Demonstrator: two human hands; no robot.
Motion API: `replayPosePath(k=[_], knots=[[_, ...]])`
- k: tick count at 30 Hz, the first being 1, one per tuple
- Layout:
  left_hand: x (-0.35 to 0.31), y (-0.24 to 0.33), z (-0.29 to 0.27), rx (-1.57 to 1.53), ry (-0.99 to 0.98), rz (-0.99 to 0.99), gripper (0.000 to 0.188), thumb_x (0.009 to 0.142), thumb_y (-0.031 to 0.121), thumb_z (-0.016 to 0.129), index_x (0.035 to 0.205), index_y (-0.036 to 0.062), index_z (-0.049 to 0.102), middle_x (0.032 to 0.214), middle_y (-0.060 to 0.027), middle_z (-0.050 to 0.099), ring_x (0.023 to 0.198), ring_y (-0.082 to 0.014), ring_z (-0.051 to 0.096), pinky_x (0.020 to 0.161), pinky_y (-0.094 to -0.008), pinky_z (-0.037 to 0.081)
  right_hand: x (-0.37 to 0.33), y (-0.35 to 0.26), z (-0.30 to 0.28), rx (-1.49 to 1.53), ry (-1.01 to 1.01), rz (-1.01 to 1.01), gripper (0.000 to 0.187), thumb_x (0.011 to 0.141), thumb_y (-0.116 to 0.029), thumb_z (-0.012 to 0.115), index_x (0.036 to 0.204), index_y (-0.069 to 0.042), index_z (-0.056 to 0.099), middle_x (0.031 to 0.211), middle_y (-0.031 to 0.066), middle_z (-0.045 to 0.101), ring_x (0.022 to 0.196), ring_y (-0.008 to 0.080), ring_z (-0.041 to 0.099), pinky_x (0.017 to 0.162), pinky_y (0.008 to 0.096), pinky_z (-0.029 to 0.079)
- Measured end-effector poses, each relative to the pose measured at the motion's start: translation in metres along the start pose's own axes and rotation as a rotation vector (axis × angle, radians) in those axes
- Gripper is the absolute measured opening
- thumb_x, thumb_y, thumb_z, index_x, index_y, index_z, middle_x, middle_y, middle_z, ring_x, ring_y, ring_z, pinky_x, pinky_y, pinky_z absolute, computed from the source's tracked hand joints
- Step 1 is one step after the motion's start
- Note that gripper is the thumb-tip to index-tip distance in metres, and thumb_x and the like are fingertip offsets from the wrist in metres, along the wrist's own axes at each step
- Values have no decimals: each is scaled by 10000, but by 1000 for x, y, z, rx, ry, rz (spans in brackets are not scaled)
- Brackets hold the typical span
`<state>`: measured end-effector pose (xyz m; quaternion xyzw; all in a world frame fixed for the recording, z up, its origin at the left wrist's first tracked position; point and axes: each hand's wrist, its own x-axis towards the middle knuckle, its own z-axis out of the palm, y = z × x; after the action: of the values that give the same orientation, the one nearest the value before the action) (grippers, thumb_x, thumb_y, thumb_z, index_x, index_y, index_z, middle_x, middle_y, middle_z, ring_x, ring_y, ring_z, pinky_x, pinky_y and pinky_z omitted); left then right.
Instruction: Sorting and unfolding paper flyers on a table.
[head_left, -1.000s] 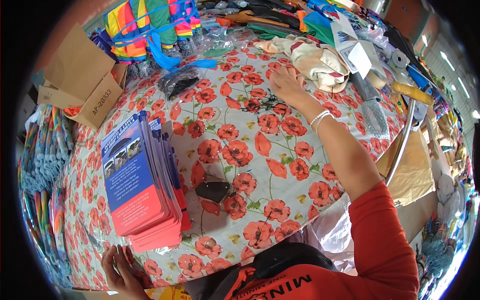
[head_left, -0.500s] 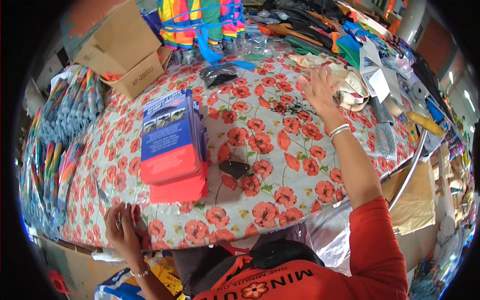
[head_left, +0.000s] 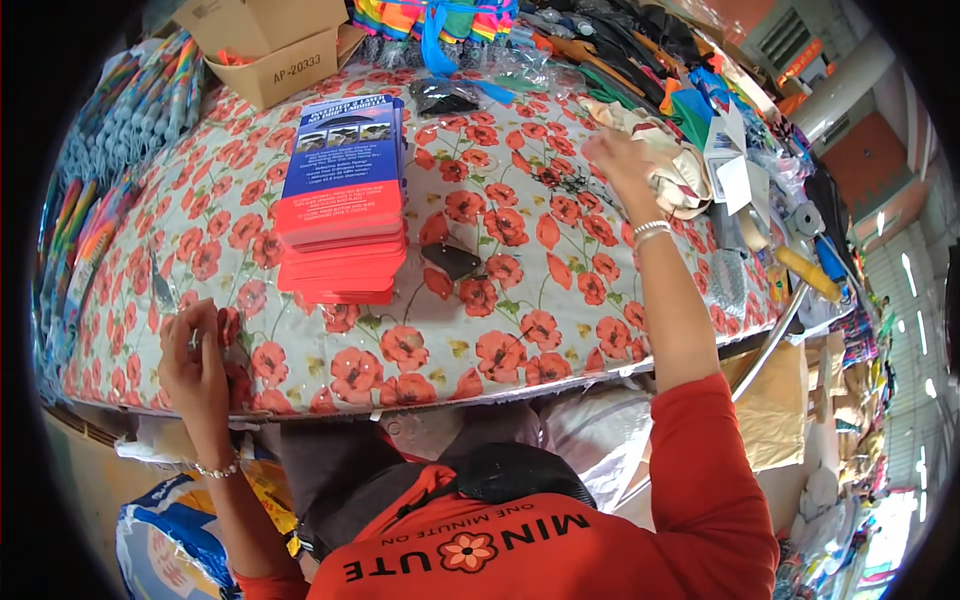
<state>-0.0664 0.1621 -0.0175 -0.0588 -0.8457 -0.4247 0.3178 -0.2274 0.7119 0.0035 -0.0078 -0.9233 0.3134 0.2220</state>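
On the left we note the left hand [head_left: 194, 362] over the near edge of the flowered tablecloth [head_left: 450, 335], fingers loosely curled; we cannot tell whether it grips anything. Next we record a stack of blue-and-red cards [head_left: 340, 200], then a dark flat piece [head_left: 452, 262] near it. Further right, black strands [head_left: 572, 183] lie near the right hand [head_left: 625, 168], fingers partly bent beside the cream cloth [head_left: 690, 188]; any hold we cannot determine

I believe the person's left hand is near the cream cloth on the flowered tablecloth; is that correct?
Not quite: the head view shows the right hand near the cream cloth on the flowered tablecloth; the left hand is by its near edge.
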Motion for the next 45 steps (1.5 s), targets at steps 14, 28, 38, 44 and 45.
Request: replayPosePath(k=[14,28,38,44,45], knots=[[4,-4,-6,-40,-63,-55,134,821,8,549,938,-24,607,863,-93,616,829,-144,575,743,-236,441,35,38,53,-663,-136,29,212,751,-272,511,850,-131,634,1062,151,531,1014,297,454,843,434,337],[170,27,108,-318,-294,-106,531,692,321,749,1032,-51,584,814,-99,624,688,-118,568,570,-236,448,-20,-97,-29,665,25,92,155,893,-244,477,790,-144,419,601,-72,309,484,18,259,438,184,228],[189,18,106,-900,-329,-399,304,775,81,652,1024,-65,555,774,-64,602,639,-102,560,538,-212,436,-69,-100,-57,588,-65,99,118,881,-228,461,826,-127,436,642,-66,339,555,32,314,500,186,253],[170,47,72,-1013,-65,-243,202,828,68,580,1004,-28,566,827,-44,609,687,-88,564,601,-206,447,-86,-171,-44,387,-19,-141,124,888,-209,451,863,-88,458,718,-37,380,626,51,348,554,193,291],[160,56,61,-983,30,-120,202,847,94,562,1017,-15,566,861,-39,612,730,-78,570,651,-201,454,-93,-198,-41,342,9,-232,125,890,-202,445,868,-79,461,738,-26,387,641,57,354,565,197,299]])
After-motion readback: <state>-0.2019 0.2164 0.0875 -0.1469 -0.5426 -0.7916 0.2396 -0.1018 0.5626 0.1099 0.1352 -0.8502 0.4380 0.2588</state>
